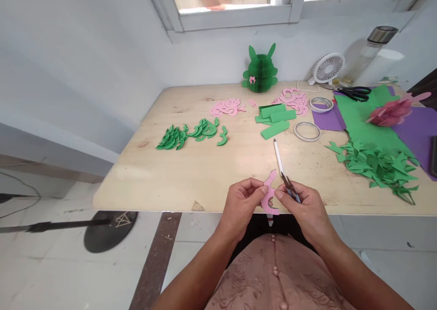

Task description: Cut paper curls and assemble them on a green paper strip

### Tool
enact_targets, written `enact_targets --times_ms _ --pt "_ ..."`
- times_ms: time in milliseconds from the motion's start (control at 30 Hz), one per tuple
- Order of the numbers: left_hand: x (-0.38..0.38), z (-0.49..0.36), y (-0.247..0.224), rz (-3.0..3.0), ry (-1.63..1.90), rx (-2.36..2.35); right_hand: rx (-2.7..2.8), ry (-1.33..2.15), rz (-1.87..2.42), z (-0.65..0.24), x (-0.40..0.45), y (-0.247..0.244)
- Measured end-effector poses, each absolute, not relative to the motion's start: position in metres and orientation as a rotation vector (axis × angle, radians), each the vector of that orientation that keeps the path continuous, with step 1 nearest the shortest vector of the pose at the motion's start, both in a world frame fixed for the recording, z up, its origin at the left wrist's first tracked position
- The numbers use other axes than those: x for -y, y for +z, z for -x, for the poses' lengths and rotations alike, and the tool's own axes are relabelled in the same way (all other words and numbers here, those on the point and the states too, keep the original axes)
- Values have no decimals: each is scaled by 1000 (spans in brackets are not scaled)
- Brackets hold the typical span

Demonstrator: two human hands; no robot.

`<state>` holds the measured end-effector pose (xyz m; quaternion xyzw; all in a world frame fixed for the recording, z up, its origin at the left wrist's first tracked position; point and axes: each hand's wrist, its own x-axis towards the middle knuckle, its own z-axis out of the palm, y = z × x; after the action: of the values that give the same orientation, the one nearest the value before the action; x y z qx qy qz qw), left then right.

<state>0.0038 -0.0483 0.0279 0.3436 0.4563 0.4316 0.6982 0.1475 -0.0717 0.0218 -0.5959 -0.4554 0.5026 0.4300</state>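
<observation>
Near the table's front edge, my left hand [244,201] pinches a pink paper cutout [269,194] with wavy, curved edges between thumb and fingers. My right hand [303,205] is closed around small scissors [289,187], whose blades point up and left, away from me. The right thumb and fingertip meet at the cutout's right edge. Just beyond the scissors lies a white pen [278,156] with a dark tip. Scalloped green paper pieces [172,137] lie heaped to the left, and pink cutouts [227,107] lie farther back.
A green honeycomb-paper figure [261,73] stands by the wall. Folded green strips [276,115], tape rolls [307,131], black-handled scissors [353,93], a white fan [328,68] and a bottle [365,57] occupy the right side. Green scraps [378,166] are heaped near purple sheets [418,132].
</observation>
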Motion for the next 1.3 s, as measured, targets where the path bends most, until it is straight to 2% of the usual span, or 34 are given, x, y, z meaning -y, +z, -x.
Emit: enact_targets --times_ms 967,1300 --pt "47 -6 27 -749 972 -982 1130 1260 1486 -144 72 16" --pt "50 -4 32 -797 874 -964 910 1250 1428 -146 63 24"
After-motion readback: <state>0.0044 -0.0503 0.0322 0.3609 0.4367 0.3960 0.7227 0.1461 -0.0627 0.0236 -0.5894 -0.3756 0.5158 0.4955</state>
